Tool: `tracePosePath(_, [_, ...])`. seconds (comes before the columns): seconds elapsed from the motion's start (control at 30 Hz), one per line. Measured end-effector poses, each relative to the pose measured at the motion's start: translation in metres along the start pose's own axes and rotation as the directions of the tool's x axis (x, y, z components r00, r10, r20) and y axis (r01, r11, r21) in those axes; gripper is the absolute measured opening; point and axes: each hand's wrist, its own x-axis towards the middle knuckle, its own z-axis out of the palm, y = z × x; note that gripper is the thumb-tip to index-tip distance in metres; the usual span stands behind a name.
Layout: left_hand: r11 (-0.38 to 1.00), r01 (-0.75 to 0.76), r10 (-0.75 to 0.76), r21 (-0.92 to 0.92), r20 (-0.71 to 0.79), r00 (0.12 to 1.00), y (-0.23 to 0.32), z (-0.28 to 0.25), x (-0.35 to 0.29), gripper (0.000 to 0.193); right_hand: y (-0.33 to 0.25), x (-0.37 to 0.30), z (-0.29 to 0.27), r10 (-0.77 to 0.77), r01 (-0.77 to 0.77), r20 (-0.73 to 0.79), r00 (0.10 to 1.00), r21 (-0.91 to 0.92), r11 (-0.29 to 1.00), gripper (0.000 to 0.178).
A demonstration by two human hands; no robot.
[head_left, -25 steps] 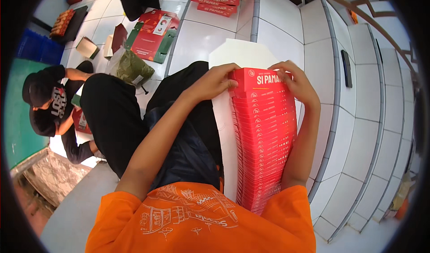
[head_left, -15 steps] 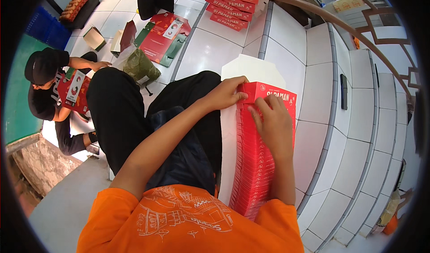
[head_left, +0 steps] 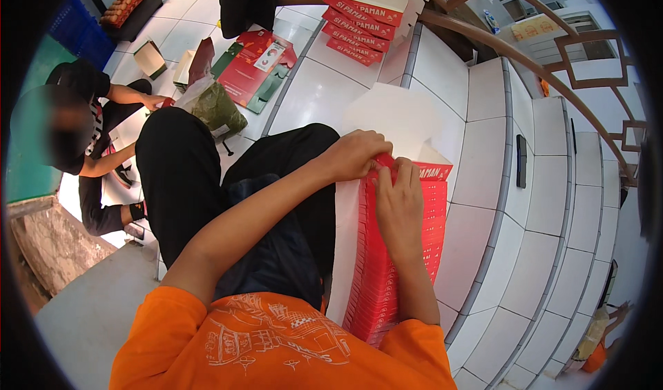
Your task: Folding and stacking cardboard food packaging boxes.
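Observation:
A tall stack of flat red-and-white cardboard boxes (head_left: 376, 279) stands beside my right thigh. At its top is one box (head_left: 434, 172) with a red front wall and a white lid panel (head_left: 387, 114) spread out on the far side. My left hand (head_left: 358, 154) is closed on this box's near left corner, fingers bent over the red edge. Close against it, my right hand (head_left: 399, 195) pinches the red cardboard at the same corner. The fingers hide the exact fold between them.
More red boxes (head_left: 359, 27) are piled on the far step. White tiled steps (head_left: 476, 169) rise to the right, below a brown metal railing (head_left: 511, 38). At left, a person (head_left: 103, 107) sits near a flat red-green carton (head_left: 255, 72) and a plastic bag of green contents (head_left: 217, 110).
Both hands have drawn together at the box's left corner; my right hand has moved left from the front wall. The front wall has tilted. The seated person has shifted position.

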Motion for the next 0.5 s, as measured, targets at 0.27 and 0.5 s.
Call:
tracePosePath(0.27, [0.782,0.153,-0.122,-0.604,0.093,0.988,-0.009,0.011,-0.017,0.011,0.006,0.000,0.002,0.038,-0.041,0.071,0.997,0.040,0.998,0.012])
tracePosePath(0.5, [0.867,0.043,0.049,-0.497,0.171,0.984,-0.004,0.010,-0.006,0.014,0.010,0.001,0.005,0.017,-0.011,-0.045,0.999,0.124,0.992,0.016])
